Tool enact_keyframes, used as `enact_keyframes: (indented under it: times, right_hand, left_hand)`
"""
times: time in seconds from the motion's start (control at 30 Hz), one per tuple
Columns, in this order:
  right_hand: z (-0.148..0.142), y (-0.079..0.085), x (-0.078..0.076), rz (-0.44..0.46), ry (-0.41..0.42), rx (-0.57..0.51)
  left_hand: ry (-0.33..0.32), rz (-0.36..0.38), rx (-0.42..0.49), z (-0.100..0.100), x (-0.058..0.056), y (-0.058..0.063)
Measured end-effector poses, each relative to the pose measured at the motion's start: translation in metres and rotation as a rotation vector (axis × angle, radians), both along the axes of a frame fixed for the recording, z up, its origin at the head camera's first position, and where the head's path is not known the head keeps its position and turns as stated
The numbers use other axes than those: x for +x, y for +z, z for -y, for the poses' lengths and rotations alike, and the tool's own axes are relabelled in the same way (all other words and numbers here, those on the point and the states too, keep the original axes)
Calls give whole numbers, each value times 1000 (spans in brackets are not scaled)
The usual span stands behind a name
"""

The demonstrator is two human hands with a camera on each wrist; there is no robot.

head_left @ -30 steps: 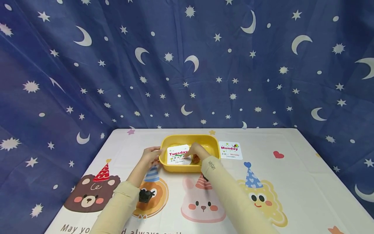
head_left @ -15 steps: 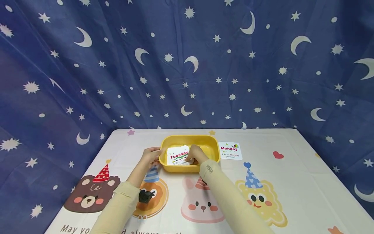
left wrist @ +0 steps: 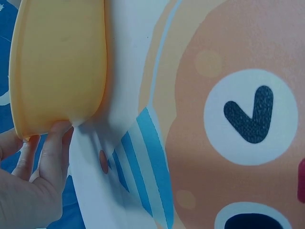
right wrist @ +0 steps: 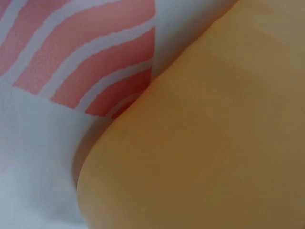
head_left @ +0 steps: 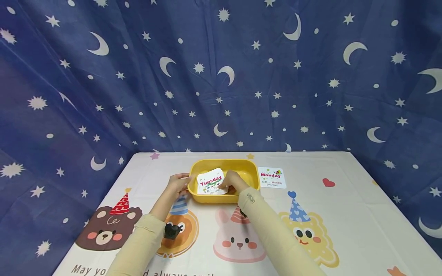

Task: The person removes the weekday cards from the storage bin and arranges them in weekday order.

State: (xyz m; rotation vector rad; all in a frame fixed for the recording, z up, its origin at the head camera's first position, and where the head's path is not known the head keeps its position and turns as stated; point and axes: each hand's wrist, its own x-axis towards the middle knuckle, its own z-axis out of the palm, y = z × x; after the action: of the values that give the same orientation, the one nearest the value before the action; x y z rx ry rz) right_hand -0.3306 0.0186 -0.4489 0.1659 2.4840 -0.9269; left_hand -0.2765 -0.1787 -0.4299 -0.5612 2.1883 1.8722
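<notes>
A yellow plastic tray (head_left: 253, 170) stands near the far edge of the table, and its outer wall fills much of both wrist views. My left hand (head_left: 178, 184) holds its left end; in the left wrist view the fingers (left wrist: 51, 155) lie against the end wall and rim. Inside the tray, my right hand (head_left: 233, 181) pinches the right edge of a white "Tuesday" card (head_left: 210, 179), which lies slightly turned over other white cards. Its fingertips are partly hidden. The right wrist view shows only the tray wall (right wrist: 200, 138) and cloth, not the hand.
A "Monday" card (head_left: 272, 177) lies flat on the table just right of the tray. The white tablecloth (head_left: 359, 230) bears printed cartoon figures. Behind and to the sides hangs a blue curtain (head_left: 193, 115) with moons and stars.
The "Tuesday" card has shifted and turned, its right side now higher, and more white card shows beneath it. My right hand moved slightly with it; the left hand and tray stayed put.
</notes>
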Motion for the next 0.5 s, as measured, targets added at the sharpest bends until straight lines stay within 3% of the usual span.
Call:
enact_keyframes:
  times: [0.23, 0.5]
  right_hand:
    - [-1, -2, 7, -50, -65, -9]
    - [-3, 6, 14, -118, -20, 44]
  left_hand:
    - [-2, 13, -18, -2, 0, -1]
    - [3, 15, -27, -3, 1, -1]
